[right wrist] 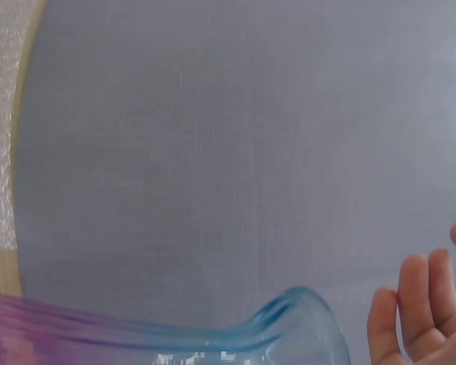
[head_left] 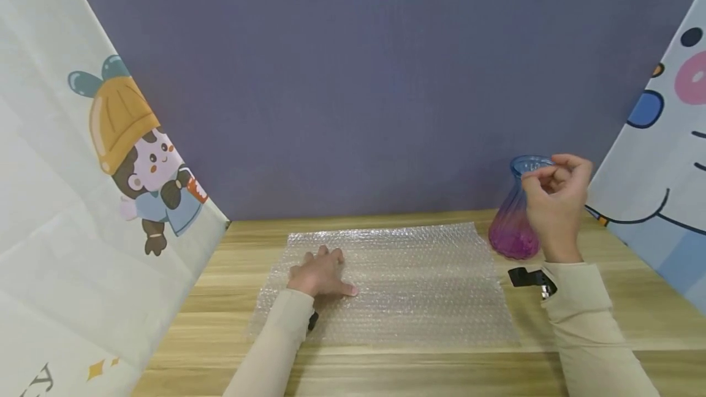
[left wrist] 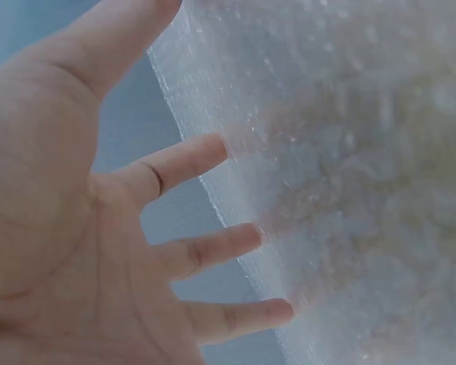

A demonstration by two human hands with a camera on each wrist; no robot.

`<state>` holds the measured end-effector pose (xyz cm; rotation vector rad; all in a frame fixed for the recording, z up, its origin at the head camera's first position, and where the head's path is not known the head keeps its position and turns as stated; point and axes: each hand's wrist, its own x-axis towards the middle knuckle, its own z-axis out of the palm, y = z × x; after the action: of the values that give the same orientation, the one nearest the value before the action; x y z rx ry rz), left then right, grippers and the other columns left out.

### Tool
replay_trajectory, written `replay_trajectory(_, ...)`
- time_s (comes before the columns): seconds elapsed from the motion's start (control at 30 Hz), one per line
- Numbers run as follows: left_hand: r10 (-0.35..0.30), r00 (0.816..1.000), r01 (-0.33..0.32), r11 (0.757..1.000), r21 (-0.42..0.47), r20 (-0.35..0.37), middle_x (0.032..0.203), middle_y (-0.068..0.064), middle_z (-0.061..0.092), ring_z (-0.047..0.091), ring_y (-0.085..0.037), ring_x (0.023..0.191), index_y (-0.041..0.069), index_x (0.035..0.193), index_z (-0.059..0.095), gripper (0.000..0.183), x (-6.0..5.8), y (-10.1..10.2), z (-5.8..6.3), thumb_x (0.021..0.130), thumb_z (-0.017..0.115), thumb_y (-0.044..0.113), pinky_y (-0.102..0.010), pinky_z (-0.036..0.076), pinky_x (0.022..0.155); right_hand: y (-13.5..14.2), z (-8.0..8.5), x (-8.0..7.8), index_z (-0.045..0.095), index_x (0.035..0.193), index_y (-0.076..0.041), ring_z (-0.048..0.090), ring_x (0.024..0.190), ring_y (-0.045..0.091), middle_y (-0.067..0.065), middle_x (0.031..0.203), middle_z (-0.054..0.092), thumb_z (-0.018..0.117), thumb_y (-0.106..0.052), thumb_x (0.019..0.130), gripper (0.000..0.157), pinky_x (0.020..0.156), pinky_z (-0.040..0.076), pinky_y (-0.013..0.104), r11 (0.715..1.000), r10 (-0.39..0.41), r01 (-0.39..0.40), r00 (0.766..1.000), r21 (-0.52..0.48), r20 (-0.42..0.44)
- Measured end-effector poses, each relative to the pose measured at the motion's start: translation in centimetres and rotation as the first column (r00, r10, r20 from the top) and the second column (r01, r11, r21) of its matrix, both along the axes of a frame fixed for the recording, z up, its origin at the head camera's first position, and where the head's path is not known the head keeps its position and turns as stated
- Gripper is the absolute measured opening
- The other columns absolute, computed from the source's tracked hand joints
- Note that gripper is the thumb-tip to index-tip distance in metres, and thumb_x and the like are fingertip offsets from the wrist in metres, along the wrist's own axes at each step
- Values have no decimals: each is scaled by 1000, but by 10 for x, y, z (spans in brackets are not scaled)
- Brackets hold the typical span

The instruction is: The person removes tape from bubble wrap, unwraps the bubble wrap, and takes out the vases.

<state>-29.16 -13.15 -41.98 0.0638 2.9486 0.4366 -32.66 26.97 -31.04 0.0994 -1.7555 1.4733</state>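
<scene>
A sheet of clear bubble wrap [head_left: 419, 287] lies spread over the wooden table. My left hand [head_left: 320, 273] is at its left part, fingers spread; in the left wrist view three fingertips [left wrist: 247, 237] meet the wrap close to its edge. At the right stands an upright glass vase [head_left: 513, 231], blue at the flared rim and purple-pink at the base. My right hand [head_left: 558, 207] is raised beside the vase's neck, fingers bent loosely, and partly covers it in the head view. In the right wrist view, a gap shows between the fingers [right wrist: 416, 300] and the vase's rim.
A grey-blue backdrop [head_left: 353, 90] rises behind the table [head_left: 209, 299]. Pale cloths with cartoon prints hang along both sides, the left cloth [head_left: 66, 213] and the right cloth [head_left: 651, 170]. The vase stands just right of the wrap's far right corner.
</scene>
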Motion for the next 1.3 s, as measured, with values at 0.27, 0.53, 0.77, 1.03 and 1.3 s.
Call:
replay_trajectory(0.27, -7, 999, 8, 1000, 16, -31, 162, -24, 34, 30, -52, 148, 21, 135, 64, 76, 0, 2, 3, 71, 87, 56, -80, 30, 111, -15, -3, 0, 45, 131, -14, 57, 70, 5, -15, 81, 64, 60, 0, 93, 43, 64, 44, 16, 989, 119, -122, 992, 87, 42)
replay_trajectory(0.53, -51, 997, 52, 999, 5, -51, 158, -26, 42, 34, -56, 145, 19, 135, 64, 65, -1, -1, 5, 80, 84, 48, -78, 39, 106, -22, -5, 2, 42, 135, -17, 58, 72, 4, -16, 84, 63, 62, -12, 99, 42, 67, 46, 14, 948, 172, -200, 977, 249, 128)
replay_trajectory(0.77, -70, 995, 69, 998, -9, -68, 142, -22, 58, 50, -51, 132, 14, 136, 61, 64, 0, 0, 7, 82, 83, 42, -67, 50, 101, -26, -8, 1, 40, 138, -14, 56, 73, 5, -16, 86, 63, 62, -14, 100, 45, 64, 45, 15, 912, 198, -247, 964, 327, 178)
replay_trajectory(1.03, -82, 993, 82, 997, -13, -79, 130, -18, 65, 59, -44, 120, 10, 131, 66, 50, -2, -2, 8, 86, 77, 31, -62, 52, 100, -30, -11, 1, 40, 140, -9, 57, 74, 7, -6, 89, 64, 62, -15, 100, 46, 64, 45, 16, 876, 212, -281, 954, 392, 210)
replay_trajectory(1.3, -103, 992, 103, 995, -1, -78, 128, -20, 65, 60, -46, 119, 8, 129, 67, 54, 0, -3, 9, 82, 78, 30, -63, 50, 102, -33, -11, 3, 40, 139, -8, 59, 75, 8, -1, 90, 64, 62, -16, 100, 45, 66, 47, 16, 868, 217, -292, 950, 402, 222)
